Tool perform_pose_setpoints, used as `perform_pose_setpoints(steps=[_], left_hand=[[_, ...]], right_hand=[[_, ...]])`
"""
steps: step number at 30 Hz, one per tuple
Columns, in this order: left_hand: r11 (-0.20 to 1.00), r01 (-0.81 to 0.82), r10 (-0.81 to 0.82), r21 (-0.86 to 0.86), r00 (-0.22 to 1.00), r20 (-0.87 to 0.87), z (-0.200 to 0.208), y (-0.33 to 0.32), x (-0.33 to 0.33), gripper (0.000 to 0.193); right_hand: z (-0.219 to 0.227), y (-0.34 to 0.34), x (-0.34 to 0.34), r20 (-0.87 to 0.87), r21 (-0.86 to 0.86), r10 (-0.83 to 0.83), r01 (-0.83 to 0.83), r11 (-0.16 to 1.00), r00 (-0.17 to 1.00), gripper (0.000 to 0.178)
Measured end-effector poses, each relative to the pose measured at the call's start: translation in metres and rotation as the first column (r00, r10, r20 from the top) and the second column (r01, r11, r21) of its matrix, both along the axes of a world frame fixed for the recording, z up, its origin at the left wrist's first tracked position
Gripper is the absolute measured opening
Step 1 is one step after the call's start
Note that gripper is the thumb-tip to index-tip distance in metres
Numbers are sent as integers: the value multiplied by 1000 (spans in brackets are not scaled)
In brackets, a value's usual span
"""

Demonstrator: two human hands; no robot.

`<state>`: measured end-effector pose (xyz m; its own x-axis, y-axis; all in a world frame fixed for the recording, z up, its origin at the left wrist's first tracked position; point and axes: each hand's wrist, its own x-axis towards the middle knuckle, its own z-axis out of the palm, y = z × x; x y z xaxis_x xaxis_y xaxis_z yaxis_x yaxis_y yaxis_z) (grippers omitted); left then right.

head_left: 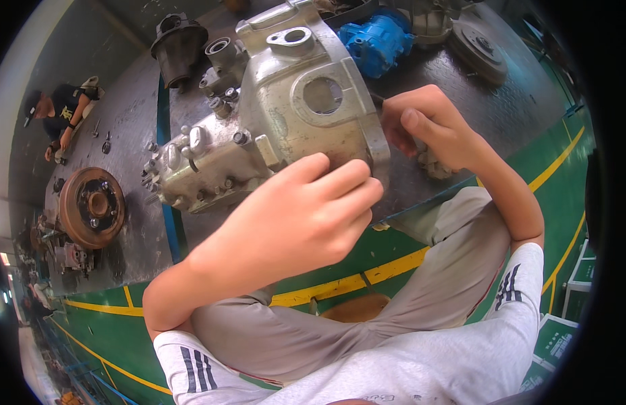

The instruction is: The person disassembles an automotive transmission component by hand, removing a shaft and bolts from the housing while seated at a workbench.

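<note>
A large grey metal gearbox housing (pixel 279 101) lies on its side on the workbench, its wide bell end to the right and its bolted narrow end to the left. My left hand (pixel 313 209) is at the near side of the bell end, overlapping it in view. Its fingers are curled, and the fingertips and anything in them are hidden. Beside the bell's open right rim is my right hand (pixel 431 125), also closed, with thumb against bent fingers. Whatever it might hold cannot be made out. A small pale metal part (pixel 433 165) shows just below that hand.
Behind the bell end sits a blue metal casing (pixel 375 44), with a round clutch-like disc (pixel 478 50) to its right. A dark housing (pixel 178 50) stands at the back left. On the left lie a rusty brake drum (pixel 90 206) and small tools. Another person (pixel 63 111) works farther off.
</note>
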<state>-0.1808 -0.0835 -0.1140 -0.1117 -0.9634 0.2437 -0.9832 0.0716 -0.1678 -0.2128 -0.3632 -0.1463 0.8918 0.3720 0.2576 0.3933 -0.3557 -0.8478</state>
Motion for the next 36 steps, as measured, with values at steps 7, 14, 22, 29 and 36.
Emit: perform_pose_setpoints(steps=[7,14,22,29,36], left_hand=[[995,-67,73,69,993,-95,13,3,2,25],[989,-107,109,102,994,-11,8,5,-5,26],[969,-247,247,28,969,6,6,3,-21,26],[963,-270,264,7,934,-242,6,4,-13,25],[955,-290,285,-64,955,-78,-6,7,-22,26]], right_hand=[[-6,-16,8,145,1,-407,411,912,902,52],[-29,-51,17,13,-232,-586,572,787,811,49],[-127,-90,55,422,-700,-429,588,405,799,46],[-122,-83,58,440,-653,-462,627,424,770,46],[-119,-83,79,411,-605,-488,631,486,770,41]])
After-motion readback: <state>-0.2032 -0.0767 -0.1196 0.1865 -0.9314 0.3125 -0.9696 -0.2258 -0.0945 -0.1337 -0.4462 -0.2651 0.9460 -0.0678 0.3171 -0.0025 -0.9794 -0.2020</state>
